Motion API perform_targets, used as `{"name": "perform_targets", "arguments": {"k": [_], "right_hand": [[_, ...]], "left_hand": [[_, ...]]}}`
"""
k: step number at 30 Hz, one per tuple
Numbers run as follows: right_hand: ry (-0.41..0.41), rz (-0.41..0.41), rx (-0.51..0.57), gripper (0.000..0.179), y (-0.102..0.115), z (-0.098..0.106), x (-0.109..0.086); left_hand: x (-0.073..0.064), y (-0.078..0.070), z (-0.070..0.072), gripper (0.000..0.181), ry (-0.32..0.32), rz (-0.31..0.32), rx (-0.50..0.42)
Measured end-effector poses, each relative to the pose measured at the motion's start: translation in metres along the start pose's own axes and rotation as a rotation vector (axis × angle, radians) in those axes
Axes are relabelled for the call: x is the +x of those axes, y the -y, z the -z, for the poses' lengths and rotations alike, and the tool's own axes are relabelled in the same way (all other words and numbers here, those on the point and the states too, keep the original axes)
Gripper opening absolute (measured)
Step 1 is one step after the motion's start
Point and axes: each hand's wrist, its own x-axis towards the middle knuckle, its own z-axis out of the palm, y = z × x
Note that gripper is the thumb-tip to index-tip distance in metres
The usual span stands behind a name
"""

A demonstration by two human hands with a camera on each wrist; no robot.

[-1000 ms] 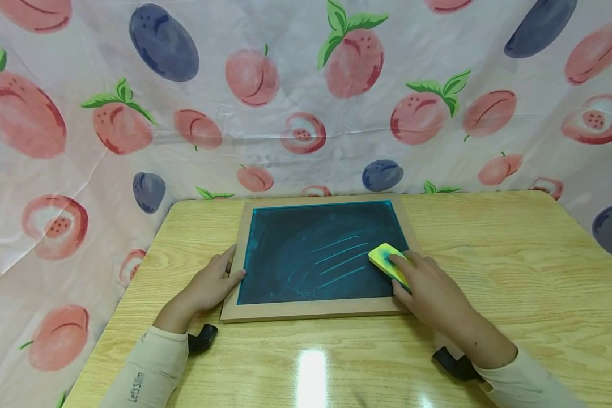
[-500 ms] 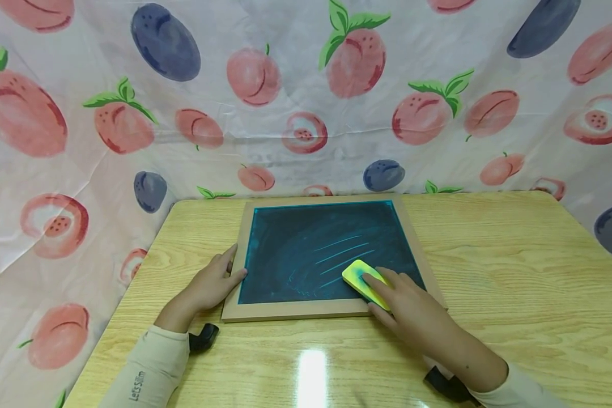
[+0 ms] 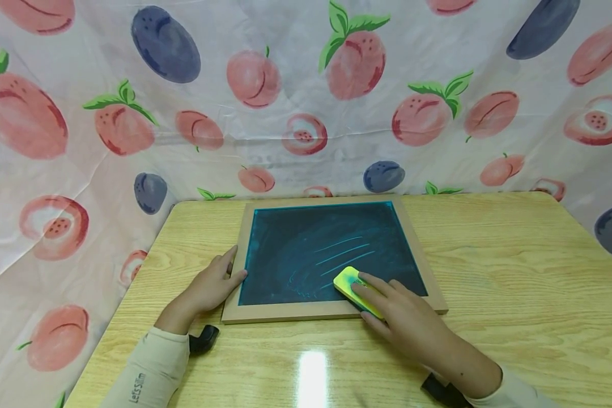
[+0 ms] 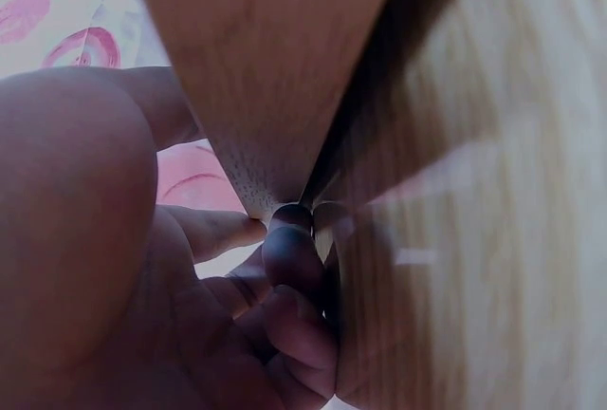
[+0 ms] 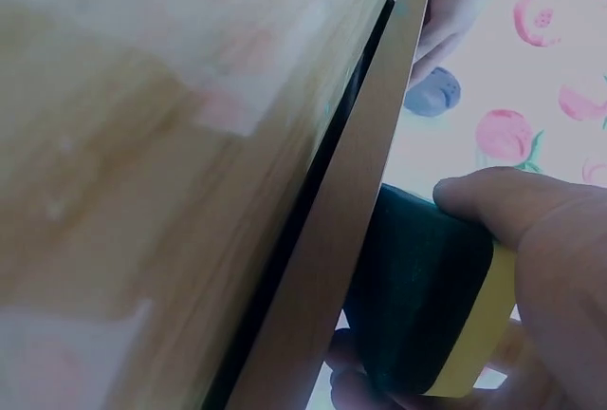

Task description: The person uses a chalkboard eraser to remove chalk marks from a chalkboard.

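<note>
A small blackboard [image 3: 296, 243] in a light wooden frame lies on the table, bearing several pale blue chalk strokes. My left hand [image 3: 211, 283] grips the frame's left edge, thumb on top. In the left wrist view, the fingers [image 4: 294, 258] of that hand curl at the frame's underside, by the tabletop. My right hand [image 3: 405, 311] holds a yellow chalkboard eraser [image 3: 348, 279] between thumb and fingers, over the board's lower right part. Its dark felt underside [image 5: 417, 277] shows in the right wrist view, against the wooden frame. Blue chalk dust marks the eraser's yellow top.
The wooden table [image 3: 515, 266] extends right of the board and in front of it. Behind hangs a white cloth [image 3: 285, 68] printed with peaches and plums. A black wrist-camera mount [image 3: 204, 339] sits at the left wrist, another [image 3: 441, 391] at the right.
My right hand has moved the eraser left and toward me, from the board's right side to near its lower edge. The left hand stays on the frame; the chalk lines look much the same.
</note>
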Motion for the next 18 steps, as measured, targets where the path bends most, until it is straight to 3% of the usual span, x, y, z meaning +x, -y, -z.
{"name": "perform_targets", "arguments": {"k": [18], "right_hand": [[-0.084,-0.069,-0.072,0.046,-0.035,0.002,0.007]], "left_hand": [[-0.002,-0.002,0.001,0.072,-0.003,-0.018,0.001]]}}
